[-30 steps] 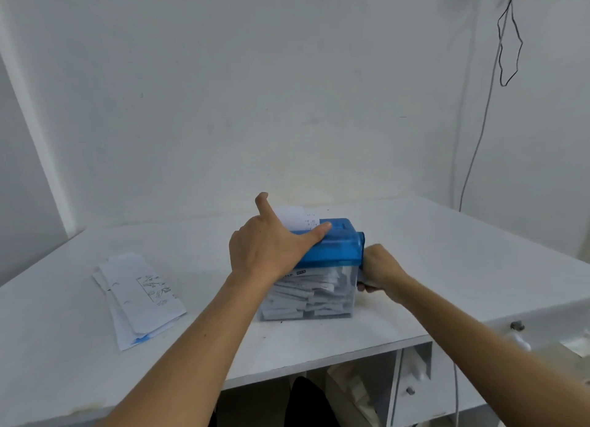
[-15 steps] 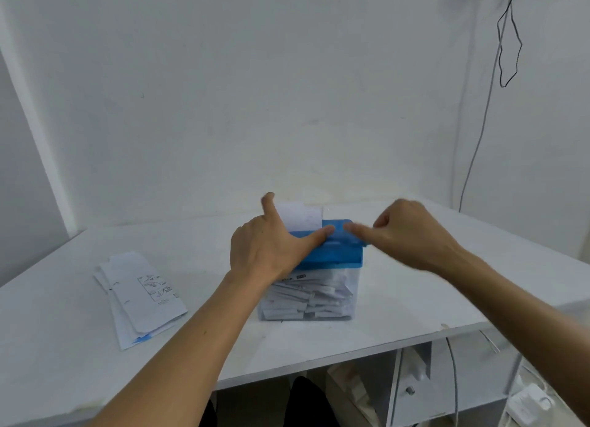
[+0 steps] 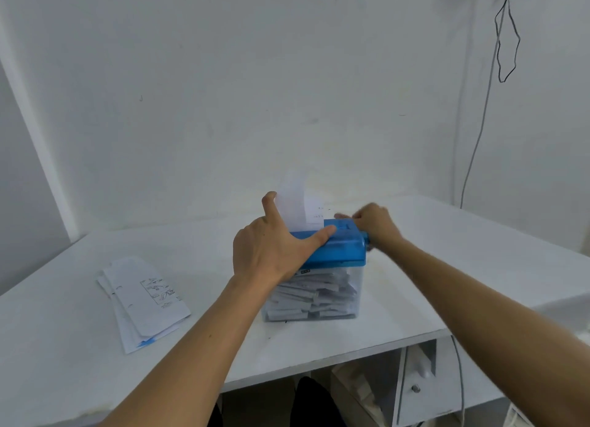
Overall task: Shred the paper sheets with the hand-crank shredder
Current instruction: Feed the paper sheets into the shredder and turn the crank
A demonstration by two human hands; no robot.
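Here, near the front of the table (image 3: 447, 260): the shredder (image 3: 338, 251), blue lid over a clear bin (image 3: 359, 295) packed most of the way up with strips (image 3: 306, 299). Upright in the slot, a sheet (image 3: 292, 203), curling forward at the top, lower end down among the cutters. Partly fed, by the look of it.

Pressing flat on the lid's left half, the left hand (image 3: 271, 254): spread, clasping nothing, thumb laid along the front edge, forefinger raised against the sheet's left margin. Probably placed so to pin the light box down against the cranking and to keep the paper straight in the slot.

At the lid's right end, the right hand (image 3: 373, 225): clenched, blurred, just above the crank (image 3: 367, 245). Seemingly wrapped round the handle, though with the handle itself hidden under the fingers. Judged mid-turn, near the top of the circle.

Well to the left, apart from the shredder, a stack (image 3: 143, 302) of sheets lying flat and fanned, presumably kept within the left hand's reach for feeding next. Hence much of the task yet to do. Worth watching for jams, with strips so high under the cutters.

Further out: a cable (image 3: 479, 139) hanging down the wall at right, a drawer (image 3: 415, 388) under the table.
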